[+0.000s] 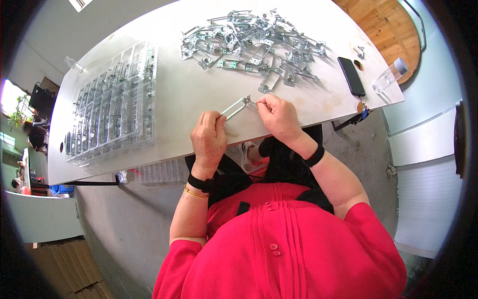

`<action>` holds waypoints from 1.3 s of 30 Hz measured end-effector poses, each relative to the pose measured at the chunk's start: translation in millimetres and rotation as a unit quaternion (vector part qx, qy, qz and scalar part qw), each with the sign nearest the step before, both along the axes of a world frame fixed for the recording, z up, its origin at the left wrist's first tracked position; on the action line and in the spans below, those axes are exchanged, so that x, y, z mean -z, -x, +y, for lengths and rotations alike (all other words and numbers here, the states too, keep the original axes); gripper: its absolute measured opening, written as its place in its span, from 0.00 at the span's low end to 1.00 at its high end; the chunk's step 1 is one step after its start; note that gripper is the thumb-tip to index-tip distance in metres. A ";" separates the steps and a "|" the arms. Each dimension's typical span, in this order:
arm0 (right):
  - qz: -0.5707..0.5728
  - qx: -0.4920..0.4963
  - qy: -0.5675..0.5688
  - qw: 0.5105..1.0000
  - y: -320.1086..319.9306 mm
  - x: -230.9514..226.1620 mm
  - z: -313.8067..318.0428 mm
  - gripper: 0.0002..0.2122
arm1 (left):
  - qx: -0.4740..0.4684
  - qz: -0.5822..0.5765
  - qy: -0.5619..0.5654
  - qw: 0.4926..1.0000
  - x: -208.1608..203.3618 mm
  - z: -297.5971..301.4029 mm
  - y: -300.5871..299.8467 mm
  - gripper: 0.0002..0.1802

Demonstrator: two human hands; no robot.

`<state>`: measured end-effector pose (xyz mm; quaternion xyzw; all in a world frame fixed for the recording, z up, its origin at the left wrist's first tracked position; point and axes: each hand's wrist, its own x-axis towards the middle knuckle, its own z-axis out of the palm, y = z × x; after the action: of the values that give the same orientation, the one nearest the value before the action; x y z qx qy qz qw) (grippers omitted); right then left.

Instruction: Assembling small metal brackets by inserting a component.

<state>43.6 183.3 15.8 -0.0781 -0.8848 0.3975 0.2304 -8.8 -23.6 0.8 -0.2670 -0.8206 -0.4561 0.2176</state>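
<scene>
The left hand [209,136] pinches the metal frame [234,106] above the surface [181,107]; the right hand [279,116] pinches a thin bit [253,103] by its other end; it looks light, stiff, slippery; hold its long sides.

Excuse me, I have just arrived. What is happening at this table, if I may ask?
A seated person holds one end of a narrow metal frame in the left hand. The fingertips of the right hand are pinched together at its other end; whether they grip a separate small piece is too small to tell. Beyond the hands, a loose heap of similar metal parts lies on the white table. To the left are clear plastic trays filled with small parts.
</scene>
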 end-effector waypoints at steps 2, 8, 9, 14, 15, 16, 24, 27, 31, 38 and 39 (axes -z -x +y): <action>0.000 0.008 -0.016 1.000 0.6 -1.6 -2.1 0.05 | 0.000 -0.002 0.000 1.000 -0.5 -0.3 -0.3 0.05; 0.012 -0.013 0.001 1.000 3.9 -1.3 0.4 0.05 | 0.005 0.003 -0.006 1.000 1.2 -1.2 -1.2 0.05; 0.009 -0.006 -0.002 1.000 4.2 -2.1 -0.5 0.05 | 0.002 0.002 -0.005 1.000 0.4 -1.7 -1.1 0.05; -0.020 -0.008 -0.001 1.000 1.9 -5.2 -2.3 0.05 | -0.006 0.000 -0.008 1.000 1.3 -0.5 -1.0 0.05; -0.022 -0.014 0.005 1.000 2.0 -6.5 0.5 0.05 | -0.006 -0.002 -0.006 1.000 2.2 -1.5 -1.0 0.05; -0.022 -0.020 0.011 0.999 3.4 -7.5 3.2 0.05 | -0.002 -0.001 0.000 1.000 2.2 -2.1 -0.1 0.05; -0.035 -0.038 0.024 0.998 1.7 -11.7 1.9 0.05 | -0.011 0.001 -0.006 1.000 2.2 -1.2 -0.6 0.06; -0.059 -0.063 0.037 0.996 -5.6 -16.5 11.1 0.05 | -0.022 -0.011 -0.005 1.000 4.3 -2.3 -0.4 0.07; -0.055 -0.070 0.071 0.993 -9.8 -14.6 16.8 0.05 | -0.025 -0.027 -0.003 0.999 4.2 -2.6 -1.6 0.09; -0.078 -0.083 0.155 0.981 -8.4 -14.2 23.8 0.06 | -0.017 -0.094 0.039 0.995 -6.5 -7.9 -7.9 0.18; -0.079 -0.093 0.173 0.977 -8.9 -15.2 24.1 0.06 | -0.019 -0.096 0.042 0.994 -6.1 -9.0 -8.5 0.18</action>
<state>52.5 207.4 31.0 -0.0652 -0.8216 0.5566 0.1044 -0.3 -32.6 6.9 -0.2150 -0.8613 -0.4402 0.1349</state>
